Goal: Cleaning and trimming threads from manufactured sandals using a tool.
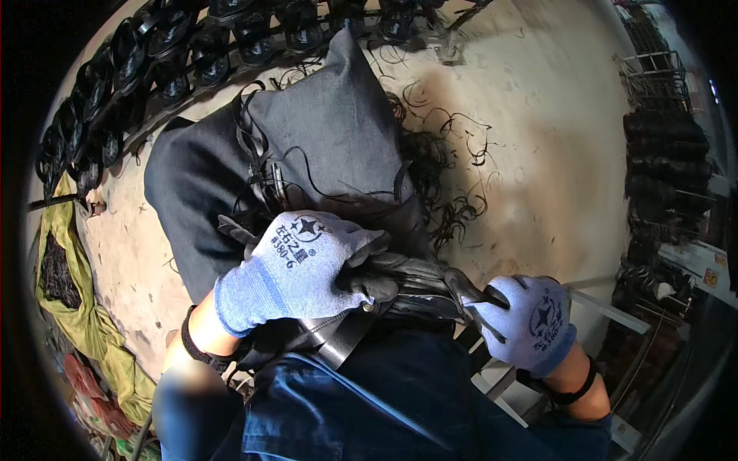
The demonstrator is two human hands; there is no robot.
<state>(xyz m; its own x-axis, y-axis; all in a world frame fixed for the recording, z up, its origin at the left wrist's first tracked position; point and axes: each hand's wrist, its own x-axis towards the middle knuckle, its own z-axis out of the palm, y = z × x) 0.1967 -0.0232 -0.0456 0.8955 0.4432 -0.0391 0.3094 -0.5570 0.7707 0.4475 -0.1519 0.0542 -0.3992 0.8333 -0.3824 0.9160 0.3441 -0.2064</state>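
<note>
My left hand (304, 265), in a blue-grey knit glove with dark fingertips, is closed round a folded, glossy black rubbery piece (411, 275) over my lap. Its exact kind cannot be made out. My right hand (530, 319), gloved alike, is closed at the right end of that piece, fingers curled round a narrow dark part. A small metallic spot shows by my left thumb. Below the left hand, a shiny black band (344, 338) lies against my blue clothing. Dark grey cloth (327, 127) covers my legs, with thin black strips (250, 138) and a slim shiny object (277, 181) on it.
Rows of black slippers (254, 38) hang on a rack along the far left. Curly black trimmings (453, 192) litter the pale floor (553, 177) beside my legs. A yellow-green sack (100, 330) lies at left; stacked black bundles (667, 165) and metal frames stand at right.
</note>
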